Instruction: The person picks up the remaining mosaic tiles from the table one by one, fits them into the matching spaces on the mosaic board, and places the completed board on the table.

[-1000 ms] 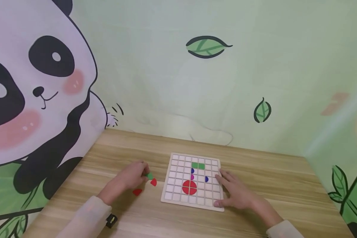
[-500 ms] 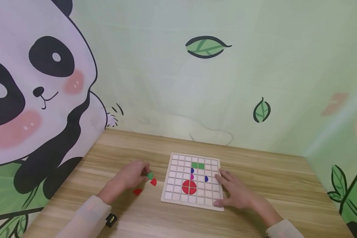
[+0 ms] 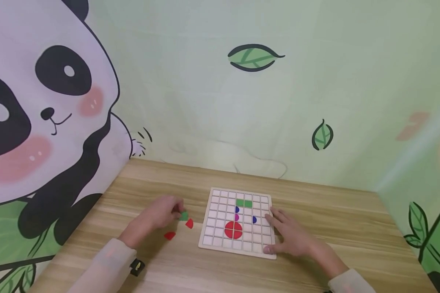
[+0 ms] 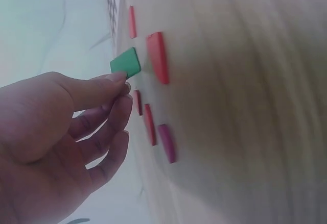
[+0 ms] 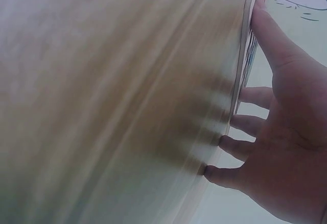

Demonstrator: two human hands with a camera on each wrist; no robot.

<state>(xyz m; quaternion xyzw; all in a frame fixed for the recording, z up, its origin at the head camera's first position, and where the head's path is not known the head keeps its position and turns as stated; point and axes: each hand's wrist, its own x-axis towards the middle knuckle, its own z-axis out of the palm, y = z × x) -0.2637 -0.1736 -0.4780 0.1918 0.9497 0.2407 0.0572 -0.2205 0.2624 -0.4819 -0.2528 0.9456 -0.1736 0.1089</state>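
Barely anything has been shifted over the last second: the green piece (image 4: 125, 62) is still pinched between the thumb and fingertips of the left hand (image 3: 165, 212), just off their tips, and whether the worktop is touched by it cannot be told. No piece on the board (image 3: 217, 243), to that hand's right, has been moved, so nothing has been added to the pattern. A loose red piece (image 3: 189, 223) is seen just right of those fingertips, another nearer the body, and a purple piece (image 4: 167, 143) is caught by the wrist view below the fingers. Over on the right, the board's edge is touched by the spread fingers and thumb of the right hand (image 3: 292, 234), nothing gripped; steadying, by the look of it. To its left, a red disc (image 3: 231, 228) and green squares (image 3: 240, 202) are displayed. Both hands are backed by a wood-grained worktop (image 3: 176, 272); beyond them, a pale green wall (image 3: 190, 81) is decorated with leaves, a huge panda (image 3: 58, 97) being printed left of the left hand.
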